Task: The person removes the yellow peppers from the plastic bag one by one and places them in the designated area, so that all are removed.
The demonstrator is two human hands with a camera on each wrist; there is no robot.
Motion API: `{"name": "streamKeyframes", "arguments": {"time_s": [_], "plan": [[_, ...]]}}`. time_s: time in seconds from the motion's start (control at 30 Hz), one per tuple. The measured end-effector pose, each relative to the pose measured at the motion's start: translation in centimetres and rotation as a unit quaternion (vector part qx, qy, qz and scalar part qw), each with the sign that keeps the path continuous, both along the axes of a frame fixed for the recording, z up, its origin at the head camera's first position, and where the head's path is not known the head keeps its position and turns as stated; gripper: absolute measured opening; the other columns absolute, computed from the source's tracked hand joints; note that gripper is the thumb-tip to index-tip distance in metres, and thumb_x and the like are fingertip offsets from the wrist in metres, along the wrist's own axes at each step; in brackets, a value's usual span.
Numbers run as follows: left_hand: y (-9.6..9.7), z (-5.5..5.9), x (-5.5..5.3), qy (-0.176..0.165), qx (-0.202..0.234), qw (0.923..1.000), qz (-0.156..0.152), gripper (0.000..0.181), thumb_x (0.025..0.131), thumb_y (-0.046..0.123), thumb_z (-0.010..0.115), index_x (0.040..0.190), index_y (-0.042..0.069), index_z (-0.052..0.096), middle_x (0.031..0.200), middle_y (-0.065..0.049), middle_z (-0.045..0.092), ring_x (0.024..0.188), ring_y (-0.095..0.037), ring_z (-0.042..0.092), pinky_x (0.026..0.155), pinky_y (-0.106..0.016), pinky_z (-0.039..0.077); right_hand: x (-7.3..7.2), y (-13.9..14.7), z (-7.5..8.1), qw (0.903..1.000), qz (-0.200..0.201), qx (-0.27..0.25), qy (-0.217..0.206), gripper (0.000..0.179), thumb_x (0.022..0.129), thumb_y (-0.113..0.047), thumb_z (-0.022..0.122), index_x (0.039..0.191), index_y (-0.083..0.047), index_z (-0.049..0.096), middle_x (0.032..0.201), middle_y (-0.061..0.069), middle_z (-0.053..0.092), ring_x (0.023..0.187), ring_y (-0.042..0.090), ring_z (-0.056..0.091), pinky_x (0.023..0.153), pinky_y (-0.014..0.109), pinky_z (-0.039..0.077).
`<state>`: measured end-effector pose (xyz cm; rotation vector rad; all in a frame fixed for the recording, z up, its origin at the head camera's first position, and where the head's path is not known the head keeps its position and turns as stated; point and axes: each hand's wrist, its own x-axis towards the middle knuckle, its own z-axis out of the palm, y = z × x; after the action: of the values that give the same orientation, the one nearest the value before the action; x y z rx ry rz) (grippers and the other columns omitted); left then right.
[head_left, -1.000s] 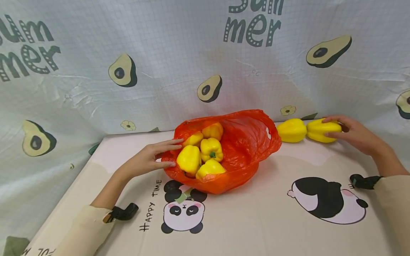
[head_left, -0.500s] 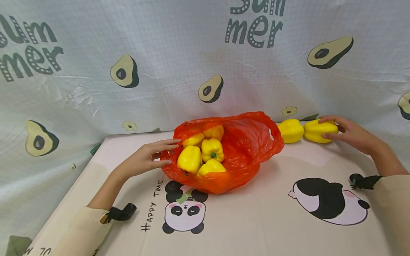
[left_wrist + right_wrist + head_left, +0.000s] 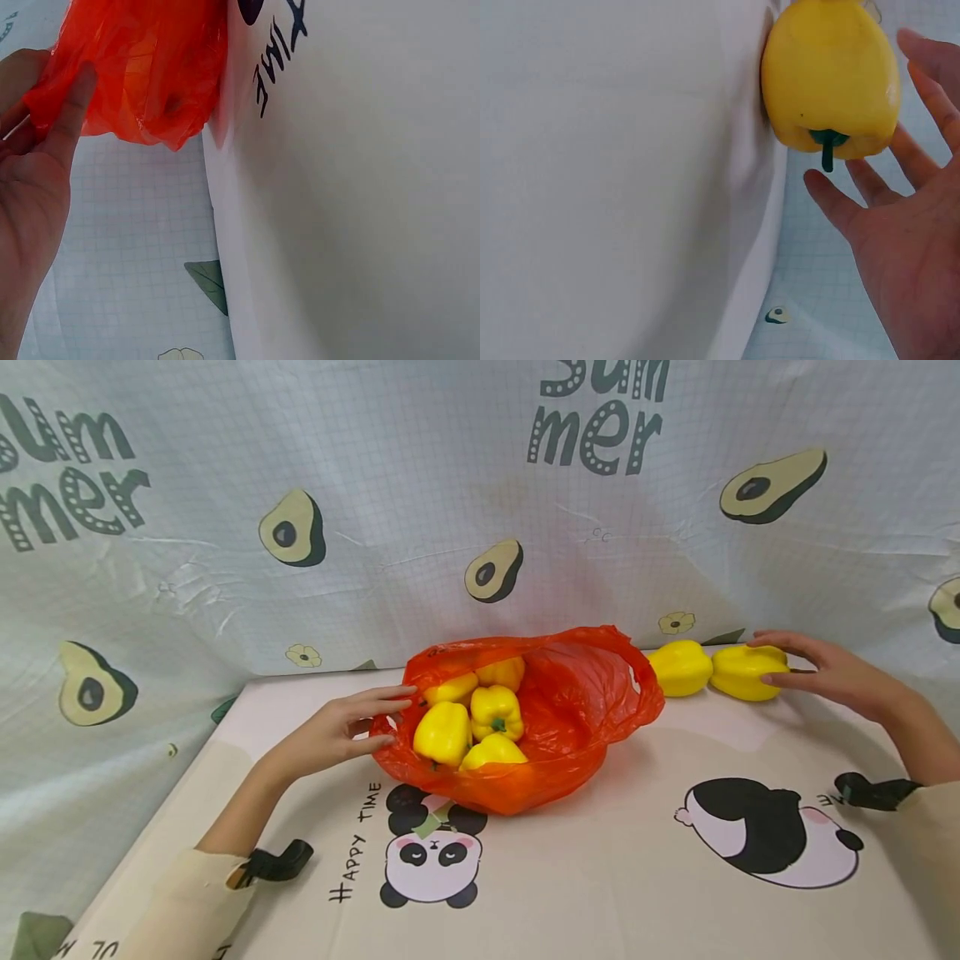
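Now both hands are loosely spread, right [image 3: 846, 677] edged back beside yellow pepper [image 3: 742, 674], left [image 3: 337, 731] touching bag [image 3: 555, 781]

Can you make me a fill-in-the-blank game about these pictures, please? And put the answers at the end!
1. The left hand touches a red plastic ____.
2. The pepper beside the right hand is colored ____.
3. Count the peppers lying directly on the table, and you get ____.
4. In the right wrist view, the stem is ____.

Missing words: bag; yellow; two; green.
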<state>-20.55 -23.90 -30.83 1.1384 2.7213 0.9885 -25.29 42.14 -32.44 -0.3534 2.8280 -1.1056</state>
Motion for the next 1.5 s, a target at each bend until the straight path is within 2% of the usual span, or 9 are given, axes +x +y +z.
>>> {"name": "streamKeyframes", "arguments": {"time_s": [0.1, 0.23, 0.37, 0.47, 0.6, 0.67, 0.9, 1.13, 1.5], "plan": [[-0.3, -0.1, 0.2, 0.006, 0.001, 1.0000, 0.003, 0.051, 0.092, 0.014, 0.076, 0.140, 0.004, 0.061, 0.153, -0.007, 0.051, 0.129, -0.025, 0.053, 0.085, -0.021, 0.053, 0.5, 0.1, 0.3, 0.9992, -0.017, 0.017, 0.034, 0.053, 0.103, -0.028, 0.061, 0.149, -0.008, 0.044, 0.165, 0.010, 0.028, 0.151, 0.033, 0.022, 0.120, 0.043, 0.031], [-0.6, -0.1, 0.3, 0.022, 0.004, 0.9997, 0.004, 0.050, 0.091, 0.013, 0.077, 0.139, 0.005, 0.062, 0.152, -0.007, 0.052, 0.122, -0.019, 0.055, 0.080, -0.024, 0.053, 1.0, 0.0, 1.0, 0.9953, -0.040, 0.014, 0.087, 0.046, 0.105, -0.030, 0.058, 0.146, -0.011, 0.050, 0.146, -0.021, 0.042, 0.138, 0.000, 0.034, 0.088, -0.003, 0.030], [-0.9, -0.2, 0.4, 0.030, 0.013, 0.9994, -0.005, 0.049, 0.091, 0.012, 0.076, 0.138, 0.005, 0.063, 0.150, -0.008, 0.053, 0.102, -0.013, 0.058, 0.072, -0.023, 0.051, 1.6, -1.1, 1.9, 0.9933, -0.051, 0.010, 0.103, 0.045, 0.105, -0.029, 0.059, 0.145, -0.012, 0.051, 0.133, -0.031, 0.042, 0.139, 0.014, 0.040, 0.088, -0.003, 0.031], [-1.0, -0.3, 0.5, 0.027, 0.019, 0.9994, -0.007, 0.049, 0.092, 0.010, 0.076, 0.138, 0.004, 0.063, 0.150, -0.010, 0.054, 0.088, -0.011, 0.054, 0.066, -0.022, 0.048, 2.4, -2.2, 2.8, 0.9918, -0.042, 0.018, 0.119, 0.040, 0.103, -0.025, 0.061, 0.140, -0.011, 0.055, 0.129, -0.032, 0.044, 0.132, 0.005, 0.044, 0.084, -0.004, 0.033], [-1.2, -0.4, 0.5, 0.025, 0.018, 0.9995, -0.004, 0.047, 0.093, 0.009, 0.074, 0.139, 0.004, 0.062, 0.150, -0.010, 0.053, 0.104, -0.014, 0.057, 0.072, -0.021, 0.051, 3.3, -4.2, 3.7, 0.9851, -0.004, 0.031, 0.169, 0.032, 0.099, -0.015, 0.066, 0.131, -0.011, 0.063, 0.122, -0.038, 0.047, 0.113, -0.020, 0.038, 0.086, -0.005, 0.032], [-1.2, -0.4, 0.6, 0.026, 0.017, 0.9995, -0.002, 0.047, 0.094, 0.009, 0.073, 0.139, 0.004, 0.062, 0.150, -0.010, 0.053, 0.115, -0.015, 0.056, 0.077, -0.020, 0.052, 3.8, -5.2, 4.0, 0.9803, 0.010, 0.044, 0.192, 0.031, 0.097, -0.013, 0.069, 0.128, -0.014, 0.066, 0.122, -0.039, 0.048, 0.113, -0.020, 0.039, 0.086, -0.005, 0.031], [-0.6, -0.2, 1.0, 0.017, 0.020, 0.9996, -0.010, 0.046, 0.095, 0.010, 0.071, 0.140, 0.005, 0.061, 0.152, -0.008, 0.050, 0.093, -0.013, 0.057, 0.069, -0.023, 0.050, 5.2, -7.7, 5.0, 0.9619, 0.048, 0.115, 0.243, 0.033, 0.092, -0.012, 0.074, 0.120, -0.028, 0.071, 0.124, -0.018, 0.064, 0.108, -0.012, 0.050, 0.088, 0.000, 0.031], [-0.4, -0.1, 1.3, 0.008, 0.016, 0.9998, 0.005, 0.044, 0.097, 0.013, 0.069, 0.140, 0.011, 0.062, 0.155, -0.003, 0.048, 0.139, -0.024, 0.045, 0.096, -0.024, 0.051, 6.2, -9.6, 6.5, 0.9439, 0.105, 0.140, 0.280, 0.040, 0.086, -0.003, 0.076, 0.118, -0.027, 0.072, 0.121, -0.010, 0.068, 0.102, -0.012, 0.055, 0.087, -0.001, 0.037], [-0.1, -0.3, 1.4, 0.013, 0.007, 0.9999, 0.009, 0.042, 0.098, 0.014, 0.068, 0.140, 0.013, 0.062, 0.156, -0.001, 0.046, 0.146, -0.026, 0.038, 0.104, -0.029, 0.048, 7.6, -12.1, 7.9, 0.9148, 0.213, 0.162, 0.302, 0.054, 0.078, 0.001, 0.082, 0.115, -0.037, 0.069, 0.108, -0.022, 0.068, 0.098, 0.002, 0.064, 0.083, 0.006, 0.048]]}}
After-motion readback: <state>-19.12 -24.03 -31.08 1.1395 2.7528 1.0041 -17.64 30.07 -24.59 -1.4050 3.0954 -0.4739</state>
